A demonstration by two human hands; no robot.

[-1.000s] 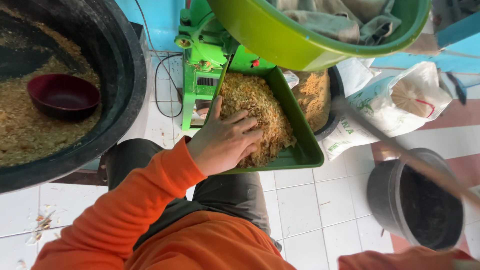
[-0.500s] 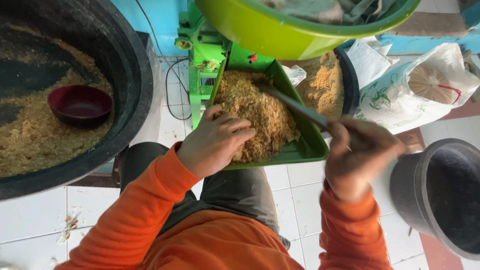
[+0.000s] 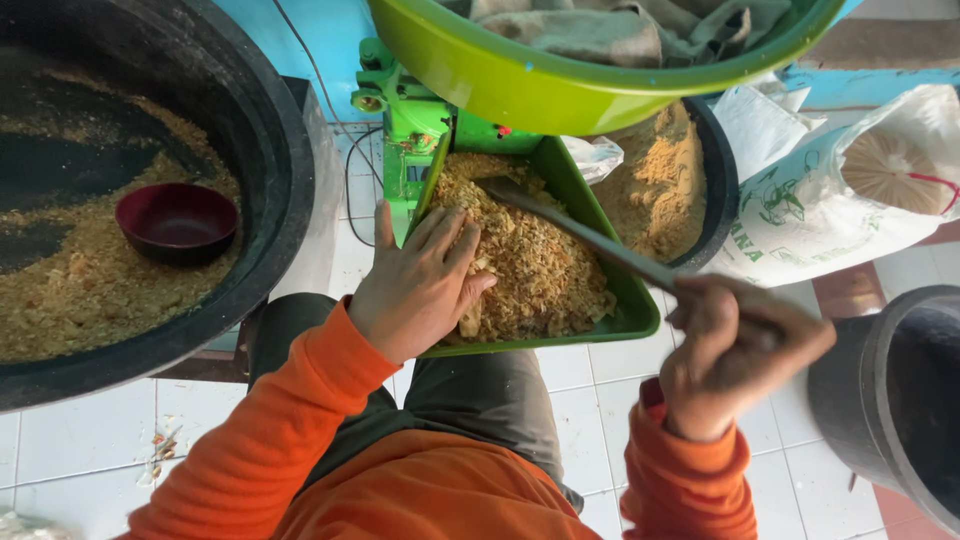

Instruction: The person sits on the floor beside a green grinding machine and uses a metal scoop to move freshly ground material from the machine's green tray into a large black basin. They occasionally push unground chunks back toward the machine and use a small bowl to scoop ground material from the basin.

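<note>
Head view: coarse tan meal (image 3: 530, 262) (green tray (image 3: 640, 322))

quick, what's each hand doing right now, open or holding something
Left hand: open, fingers spread flat on the yellow flakes in the green tray.
Right hand: closed around the stick.

My left hand (image 3: 420, 290) pressed coarse, dry meal (image 3: 520, 260) in a glossy green plastic tray (image 3: 640, 315); my right hand (image 3: 735, 350) gripped a dull metal rod (image 3: 580, 235).
</note>
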